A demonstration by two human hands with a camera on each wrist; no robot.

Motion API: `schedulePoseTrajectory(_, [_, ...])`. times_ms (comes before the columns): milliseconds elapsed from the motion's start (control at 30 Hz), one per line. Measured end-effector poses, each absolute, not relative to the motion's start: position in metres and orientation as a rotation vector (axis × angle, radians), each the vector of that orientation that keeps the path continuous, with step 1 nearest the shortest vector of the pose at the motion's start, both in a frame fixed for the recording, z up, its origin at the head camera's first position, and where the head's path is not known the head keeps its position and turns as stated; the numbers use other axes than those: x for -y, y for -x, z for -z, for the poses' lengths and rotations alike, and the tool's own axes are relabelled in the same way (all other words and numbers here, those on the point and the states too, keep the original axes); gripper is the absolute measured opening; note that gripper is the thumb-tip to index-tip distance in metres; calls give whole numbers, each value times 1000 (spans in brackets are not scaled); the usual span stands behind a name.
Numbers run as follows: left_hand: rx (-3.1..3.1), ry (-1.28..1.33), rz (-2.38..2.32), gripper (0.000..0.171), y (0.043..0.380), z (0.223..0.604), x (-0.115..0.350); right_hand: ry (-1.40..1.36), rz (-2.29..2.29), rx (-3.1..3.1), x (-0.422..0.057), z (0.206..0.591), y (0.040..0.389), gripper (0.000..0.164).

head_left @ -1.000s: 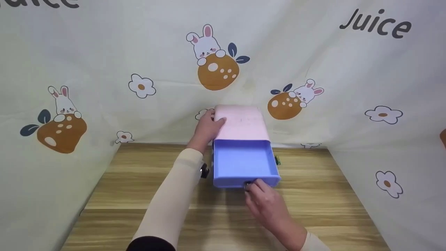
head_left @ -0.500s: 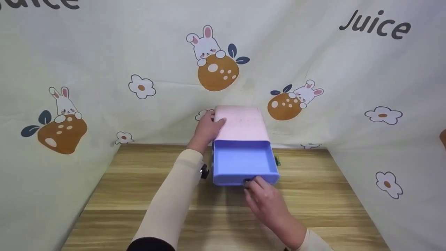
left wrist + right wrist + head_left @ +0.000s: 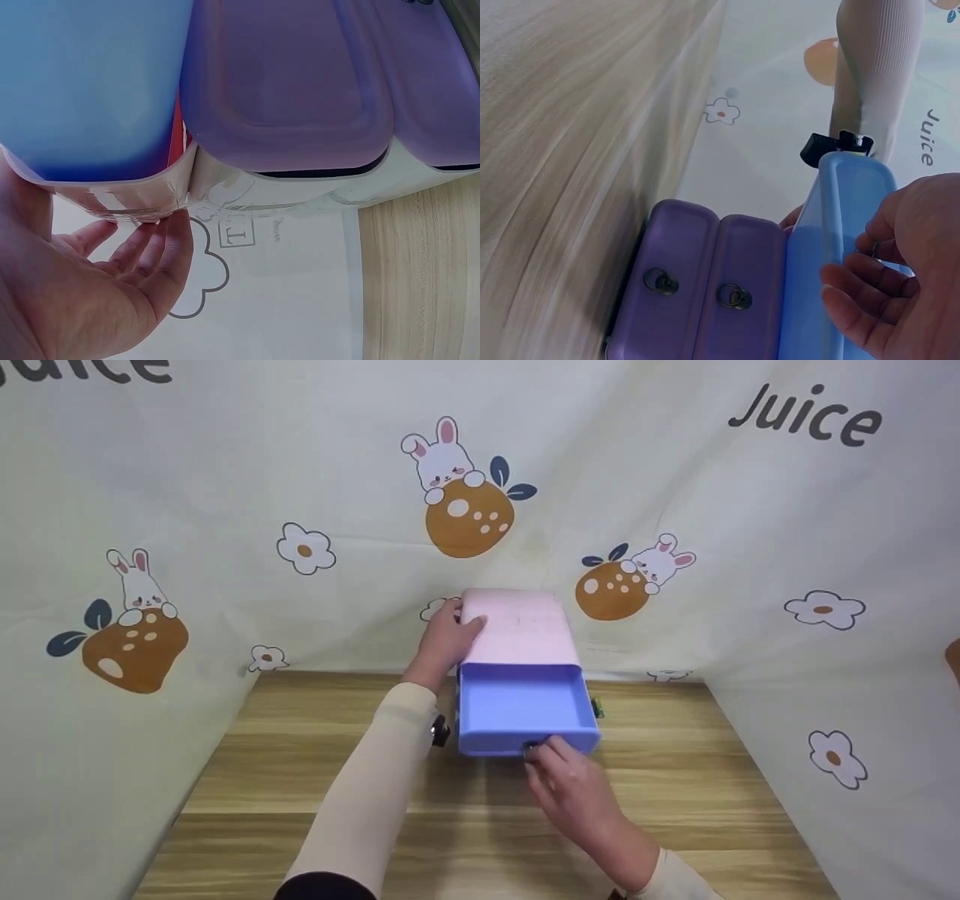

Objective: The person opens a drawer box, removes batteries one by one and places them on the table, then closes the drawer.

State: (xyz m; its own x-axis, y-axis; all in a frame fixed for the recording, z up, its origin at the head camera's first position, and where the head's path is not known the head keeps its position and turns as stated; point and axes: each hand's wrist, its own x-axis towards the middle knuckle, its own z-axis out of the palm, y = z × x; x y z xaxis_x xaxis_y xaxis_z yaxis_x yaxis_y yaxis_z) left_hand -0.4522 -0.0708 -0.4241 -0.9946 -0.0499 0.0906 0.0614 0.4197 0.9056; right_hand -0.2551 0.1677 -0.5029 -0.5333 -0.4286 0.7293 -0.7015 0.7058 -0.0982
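Observation:
A small drawer cabinet with a pink top (image 3: 521, 630) stands at the back of the table. Its top blue drawer (image 3: 491, 741) is pulled partway out, and nothing shows inside. My left hand (image 3: 448, 641) grips the cabinet's left side, thumb on top and fingers against the side wall. At the drawer front, my right hand (image 3: 576, 793) pinches the small ring pull (image 3: 531, 751), mostly covered by the fingers. The right wrist view shows two purple drawers (image 3: 742, 247) with ring pulls (image 3: 660, 281), pushed in below the blue one.
A patterned cloth (image 3: 360, 607) hangs behind and beside the wood-grain table (image 3: 300, 780). A small green object (image 3: 597, 707) shows at the cabinet's right side. Something red (image 3: 177, 139) is visible in the gap beside the blue drawer. A black device (image 3: 440, 730) sits at the left wrist.
The blue drawer has slid a little way back into the cabinet, with my right hand moving along at its ring pull. My left hand keeps its place on the cabinet.

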Motion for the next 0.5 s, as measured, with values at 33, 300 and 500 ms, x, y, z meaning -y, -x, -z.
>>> schedulePoseTrajectory(33, [2557,10,1637,70,452,424,71,-852,-506,2215,-168,503,255,3])
schedulePoseTrajectory(300, [2561,15,1639,71,453,425,70,-829,-525,2243,-167,503,256,22])
schedulePoseTrajectory(500, [2538,23,1663,68,453,425,71,-875,-517,2195,-168,501,261,11])
